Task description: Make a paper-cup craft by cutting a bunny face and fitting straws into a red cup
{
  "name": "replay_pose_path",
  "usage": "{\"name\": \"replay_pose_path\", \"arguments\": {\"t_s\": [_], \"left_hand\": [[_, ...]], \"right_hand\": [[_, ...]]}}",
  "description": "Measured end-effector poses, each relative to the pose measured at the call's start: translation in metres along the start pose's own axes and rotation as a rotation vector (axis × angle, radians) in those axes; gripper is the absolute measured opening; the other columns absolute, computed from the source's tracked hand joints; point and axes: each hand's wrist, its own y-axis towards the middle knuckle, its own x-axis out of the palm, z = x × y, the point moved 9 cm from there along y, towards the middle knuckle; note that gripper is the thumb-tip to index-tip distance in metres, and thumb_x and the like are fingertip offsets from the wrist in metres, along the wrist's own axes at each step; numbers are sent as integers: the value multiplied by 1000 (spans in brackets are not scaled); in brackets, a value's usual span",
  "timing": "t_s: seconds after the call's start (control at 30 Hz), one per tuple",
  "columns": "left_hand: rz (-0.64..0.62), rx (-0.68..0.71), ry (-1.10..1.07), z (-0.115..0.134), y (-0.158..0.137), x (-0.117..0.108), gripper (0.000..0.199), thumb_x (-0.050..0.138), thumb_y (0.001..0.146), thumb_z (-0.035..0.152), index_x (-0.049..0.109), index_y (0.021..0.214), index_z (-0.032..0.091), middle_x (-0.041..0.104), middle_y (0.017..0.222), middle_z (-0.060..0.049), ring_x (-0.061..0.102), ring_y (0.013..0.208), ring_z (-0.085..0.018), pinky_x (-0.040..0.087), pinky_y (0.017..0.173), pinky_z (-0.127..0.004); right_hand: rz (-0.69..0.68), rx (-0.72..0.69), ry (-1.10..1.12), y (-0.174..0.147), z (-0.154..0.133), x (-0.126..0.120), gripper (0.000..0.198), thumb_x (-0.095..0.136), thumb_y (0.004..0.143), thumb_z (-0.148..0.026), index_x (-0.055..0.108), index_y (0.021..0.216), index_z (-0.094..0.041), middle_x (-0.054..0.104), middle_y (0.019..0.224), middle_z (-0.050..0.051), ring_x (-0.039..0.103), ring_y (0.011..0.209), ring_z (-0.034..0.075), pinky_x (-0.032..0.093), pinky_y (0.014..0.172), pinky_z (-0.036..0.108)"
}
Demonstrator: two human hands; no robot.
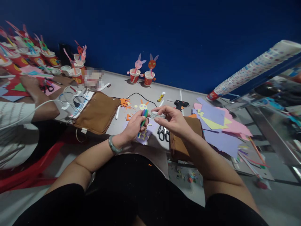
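The worktop [117, 86] is showing plain pale grey. Near its front edge, the held pens [145, 115] are displaying green, blue and purple; a pale object [157, 115] beside them is appearing whitish, its pattern blurred. Toward the back edge, two cups [134, 78] are bearing red with white rims, under pink and orange-brown rabbit heads [138, 64]. Toward the right end, paper sheets [213, 114] are presenting lilac, pink and yellow.

Pens [146, 113] partly behind left fingers [140, 119]
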Motion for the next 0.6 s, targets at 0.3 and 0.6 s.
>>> {"name": "replay_pose_path", "arguments": {"t_s": [0.3,0.6], "left_hand": [[-16,80,46,-2,6,-4,30,62,95,48,49,91,20,47,58,11,32,40,-3,23,41,-16],[-39,59,242,2,24,-24,28,76,87,41,67,83,14,61,66,3,54,54,-6,42,54,-20]], "right_hand": [[-43,49,54,4,14,4,35,82,76,-46,58,85,-22,73,119,8,60,84,15,45,73,32],[-94,107,197,17,43,2,42,86,73,-49,59,88,-20,72,120,10,67,94,17,52,84,33]]}}
